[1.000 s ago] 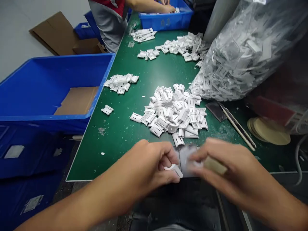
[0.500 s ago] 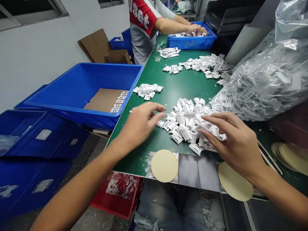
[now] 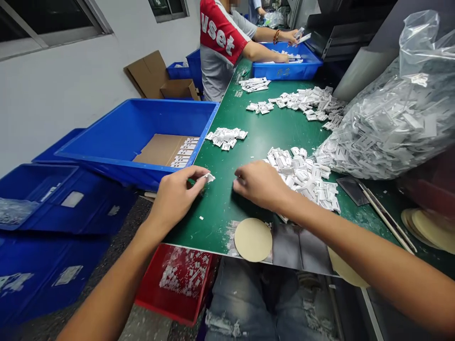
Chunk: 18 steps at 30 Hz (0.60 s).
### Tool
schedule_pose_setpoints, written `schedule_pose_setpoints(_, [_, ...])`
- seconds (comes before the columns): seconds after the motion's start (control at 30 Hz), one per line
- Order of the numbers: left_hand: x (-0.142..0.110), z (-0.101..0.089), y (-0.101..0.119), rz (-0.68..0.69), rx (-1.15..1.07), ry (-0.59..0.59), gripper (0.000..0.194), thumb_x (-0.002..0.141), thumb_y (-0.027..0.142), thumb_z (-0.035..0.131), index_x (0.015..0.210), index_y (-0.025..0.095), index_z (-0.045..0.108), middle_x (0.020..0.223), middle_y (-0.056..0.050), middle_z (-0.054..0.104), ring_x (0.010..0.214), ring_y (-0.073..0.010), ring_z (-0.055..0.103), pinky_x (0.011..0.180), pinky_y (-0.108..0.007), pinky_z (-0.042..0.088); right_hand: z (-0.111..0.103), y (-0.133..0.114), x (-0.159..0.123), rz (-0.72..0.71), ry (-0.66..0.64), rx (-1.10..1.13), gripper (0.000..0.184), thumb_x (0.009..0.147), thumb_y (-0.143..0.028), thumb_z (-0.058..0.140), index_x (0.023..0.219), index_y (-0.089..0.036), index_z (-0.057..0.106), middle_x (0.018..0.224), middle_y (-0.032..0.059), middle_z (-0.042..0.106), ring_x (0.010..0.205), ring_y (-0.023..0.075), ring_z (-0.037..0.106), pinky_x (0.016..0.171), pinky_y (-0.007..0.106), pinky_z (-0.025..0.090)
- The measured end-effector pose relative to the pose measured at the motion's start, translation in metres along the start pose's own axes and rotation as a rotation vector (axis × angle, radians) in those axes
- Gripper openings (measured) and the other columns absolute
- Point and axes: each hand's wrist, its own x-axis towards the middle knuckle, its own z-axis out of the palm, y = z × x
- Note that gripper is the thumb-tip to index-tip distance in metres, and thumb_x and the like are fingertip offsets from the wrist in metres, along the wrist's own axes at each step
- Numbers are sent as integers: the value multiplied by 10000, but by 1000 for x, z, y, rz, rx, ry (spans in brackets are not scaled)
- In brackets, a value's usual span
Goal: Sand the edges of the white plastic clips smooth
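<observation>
My L hand (image 3: 175, 196) pinches a white plastic clip (image 3: 208, 177), long axis twd R hand (image 3: 261, 184), which is curled, grip idk

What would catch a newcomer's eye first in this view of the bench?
The big clear plastic bag stuffed with white plastic parts dominates the right of the green workbench. A heap of those parts lies mid-bench beside the right hand, while the left hand pinches a white piece near a large blue crate.
</observation>
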Motion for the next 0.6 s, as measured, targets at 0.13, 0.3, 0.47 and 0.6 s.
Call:
schedule_pose_setpoints(0.13, [-46,-4,28,-197,-348,70,164,894,399,664,996,278,707,990,42,751,843,-132,682,777,-215,527,-34,17,-47,289,104,802,319,965,-337,475,1107,-186,717,879,60,720,595,139,556,509,283,420])
schedule_pose_setpoints(0.3, [-80,11,55,-179,-383,-90,151,900,371,662,1033,312,701,1005,42,745,871,-146,686,739,-224,536,-53,16,-142,740,233,1377,330,934,-365,593,1227,-229,665,1028,79,716,585,134,578,474,271,470])
schedule_pose_setpoints(0.47, [-84,25,70,148,-198,-124,132,921,288,604,1028,317,676,1012,9,723,939,-207,652,839,-347,503,-42,20,-218,624,341,608,299,961,-288,588,1244,-338,670,1136,50,721,956,228,668,800,385,550])
schedule_pose_setpoints(0.6, [-88,31,73,241,-34,-121,170,908,291,609,1058,339,673,1021,0,722,941,-240,653,862,-400,493,-31,30,-250,352,280,-75,303,944,-154,585,1214,-241,694,1114,108,689,1021,285,591,849,456,500])
